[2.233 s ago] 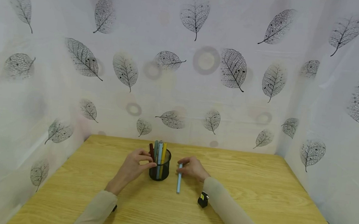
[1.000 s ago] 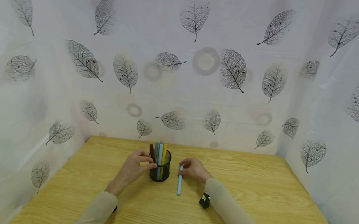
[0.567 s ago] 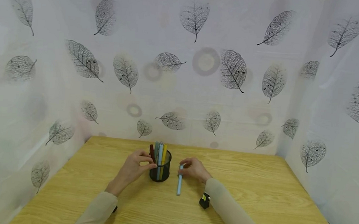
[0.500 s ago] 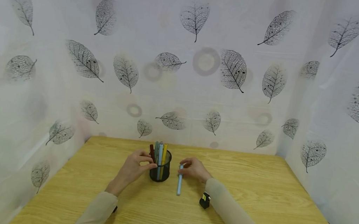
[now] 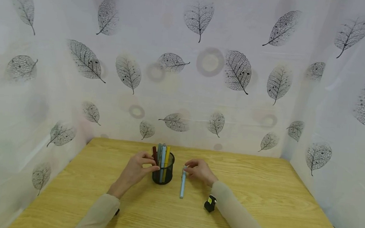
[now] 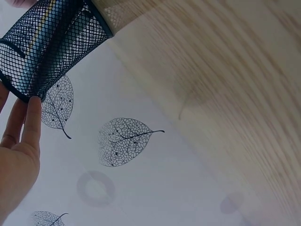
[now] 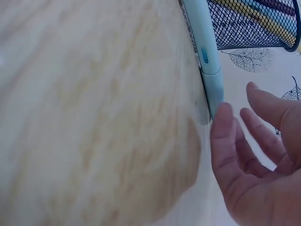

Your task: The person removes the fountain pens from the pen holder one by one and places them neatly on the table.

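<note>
A black mesh pen holder [image 5: 169,173] stands upright on the wooden table, with several pens in it: dark red [image 5: 154,153], grey-green, light blue and yellow [image 5: 167,155]. At its left side my left hand [image 5: 136,169] holds the rim between thumb and fingers; the left wrist view shows fingertips [image 6: 34,106] on that rim. A capped light blue pen [image 5: 182,189] lies on the table just right of the holder. Beside its far end is my right hand [image 5: 200,171], fingers spread and relaxed, thumb off the pen. In the right wrist view one fingertip [image 7: 224,113] lies close against the pen's end.
The wooden table [image 5: 259,206] extends to both sides and in front of the holder. Behind it and at the sides hangs a pale sheet [image 5: 184,92] printed with leaves. A small black device [image 5: 209,203] sits at my right sleeve.
My right hand has loosened its fingers from the light blue pen and shifted slightly right. The pen stays where it lay. My left hand keeps its place at the holder.
</note>
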A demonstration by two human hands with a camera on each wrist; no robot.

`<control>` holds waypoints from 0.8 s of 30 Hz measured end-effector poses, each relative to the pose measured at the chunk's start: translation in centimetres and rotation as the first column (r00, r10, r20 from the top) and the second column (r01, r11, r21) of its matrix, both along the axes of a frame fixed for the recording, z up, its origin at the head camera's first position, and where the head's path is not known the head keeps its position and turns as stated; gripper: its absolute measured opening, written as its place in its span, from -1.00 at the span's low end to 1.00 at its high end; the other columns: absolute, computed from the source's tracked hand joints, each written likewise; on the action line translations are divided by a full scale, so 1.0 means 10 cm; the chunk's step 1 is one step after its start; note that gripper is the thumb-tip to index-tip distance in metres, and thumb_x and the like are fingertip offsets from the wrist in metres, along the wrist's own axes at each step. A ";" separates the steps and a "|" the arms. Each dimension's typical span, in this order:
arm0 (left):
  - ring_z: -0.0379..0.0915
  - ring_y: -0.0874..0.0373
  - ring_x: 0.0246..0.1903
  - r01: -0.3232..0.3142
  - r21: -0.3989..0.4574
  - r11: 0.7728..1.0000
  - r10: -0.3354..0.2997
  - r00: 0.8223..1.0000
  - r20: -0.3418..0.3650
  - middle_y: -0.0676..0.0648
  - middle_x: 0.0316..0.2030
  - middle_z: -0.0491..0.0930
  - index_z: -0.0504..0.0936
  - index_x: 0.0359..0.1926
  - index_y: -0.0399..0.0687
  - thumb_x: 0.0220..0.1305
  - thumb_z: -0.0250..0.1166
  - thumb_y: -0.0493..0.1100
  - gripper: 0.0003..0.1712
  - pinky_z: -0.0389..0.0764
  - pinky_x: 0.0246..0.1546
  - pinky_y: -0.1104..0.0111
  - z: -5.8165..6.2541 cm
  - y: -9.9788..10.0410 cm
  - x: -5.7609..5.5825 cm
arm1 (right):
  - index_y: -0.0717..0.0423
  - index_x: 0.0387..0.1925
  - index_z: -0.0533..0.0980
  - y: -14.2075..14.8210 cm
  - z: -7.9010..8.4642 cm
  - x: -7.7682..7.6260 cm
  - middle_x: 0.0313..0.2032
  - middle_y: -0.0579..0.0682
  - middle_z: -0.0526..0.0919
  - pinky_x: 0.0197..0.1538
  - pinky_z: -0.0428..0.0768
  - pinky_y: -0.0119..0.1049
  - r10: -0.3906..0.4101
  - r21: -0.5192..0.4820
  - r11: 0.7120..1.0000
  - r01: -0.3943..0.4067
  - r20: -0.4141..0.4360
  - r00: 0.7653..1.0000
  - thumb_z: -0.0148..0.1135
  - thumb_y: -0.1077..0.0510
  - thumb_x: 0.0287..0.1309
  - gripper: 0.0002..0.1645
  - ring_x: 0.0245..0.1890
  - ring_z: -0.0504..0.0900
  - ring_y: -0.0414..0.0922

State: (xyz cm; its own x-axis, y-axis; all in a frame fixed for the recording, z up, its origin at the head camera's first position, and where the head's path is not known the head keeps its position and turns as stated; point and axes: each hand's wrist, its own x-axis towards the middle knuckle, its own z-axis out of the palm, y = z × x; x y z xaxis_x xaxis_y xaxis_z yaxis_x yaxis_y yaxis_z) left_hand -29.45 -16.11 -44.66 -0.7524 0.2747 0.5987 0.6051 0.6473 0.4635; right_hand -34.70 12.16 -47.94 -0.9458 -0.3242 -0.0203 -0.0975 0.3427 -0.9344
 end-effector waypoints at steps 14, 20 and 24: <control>0.55 0.15 -0.24 -0.029 0.005 1.000 0.029 0.999 0.028 0.06 -0.31 0.59 0.78 -0.49 0.09 -0.05 0.56 -0.05 -0.87 0.62 -0.24 0.28 -0.04 0.01 0.01 | 0.27 0.05 0.58 -0.11 -0.04 -0.08 -0.08 0.19 0.70 -0.23 0.68 -0.09 0.042 -0.064 0.997 -0.051 -0.139 0.989 0.28 0.14 0.29 -0.62 -0.13 0.65 0.20; 0.54 0.14 -0.24 -0.013 0.027 1.000 0.012 0.999 0.035 0.05 -0.32 0.58 0.76 -0.49 0.08 -0.02 0.54 -0.05 -0.88 0.63 -0.25 0.17 -0.03 0.01 0.01 | 0.29 0.03 0.59 -0.20 0.18 0.03 -0.11 0.42 0.63 -0.14 0.65 0.09 0.063 -0.112 0.991 -0.079 -0.138 0.988 0.22 0.21 0.32 -0.69 -0.19 0.61 0.22; 0.52 0.17 -0.25 -0.004 0.029 1.000 0.003 0.999 0.035 0.07 -0.33 0.58 0.77 -0.46 0.06 -0.01 0.54 -0.04 -0.86 0.62 -0.28 0.19 -0.01 0.01 0.01 | 0.27 0.00 0.61 -0.26 0.27 0.02 -0.21 0.33 0.66 -0.18 0.66 0.06 0.064 -0.128 0.988 -0.087 -0.175 0.983 0.24 0.17 0.32 -0.70 -0.23 0.61 0.18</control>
State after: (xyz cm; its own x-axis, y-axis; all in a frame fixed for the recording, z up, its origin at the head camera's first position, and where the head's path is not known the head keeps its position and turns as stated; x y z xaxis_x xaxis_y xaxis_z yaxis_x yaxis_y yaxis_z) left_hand -29.36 -15.99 -44.75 -0.7737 0.2547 0.5801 0.5861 0.6353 0.5029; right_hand -34.45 9.56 -45.28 -0.9043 -0.3838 0.1869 -0.2793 0.2007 -0.9390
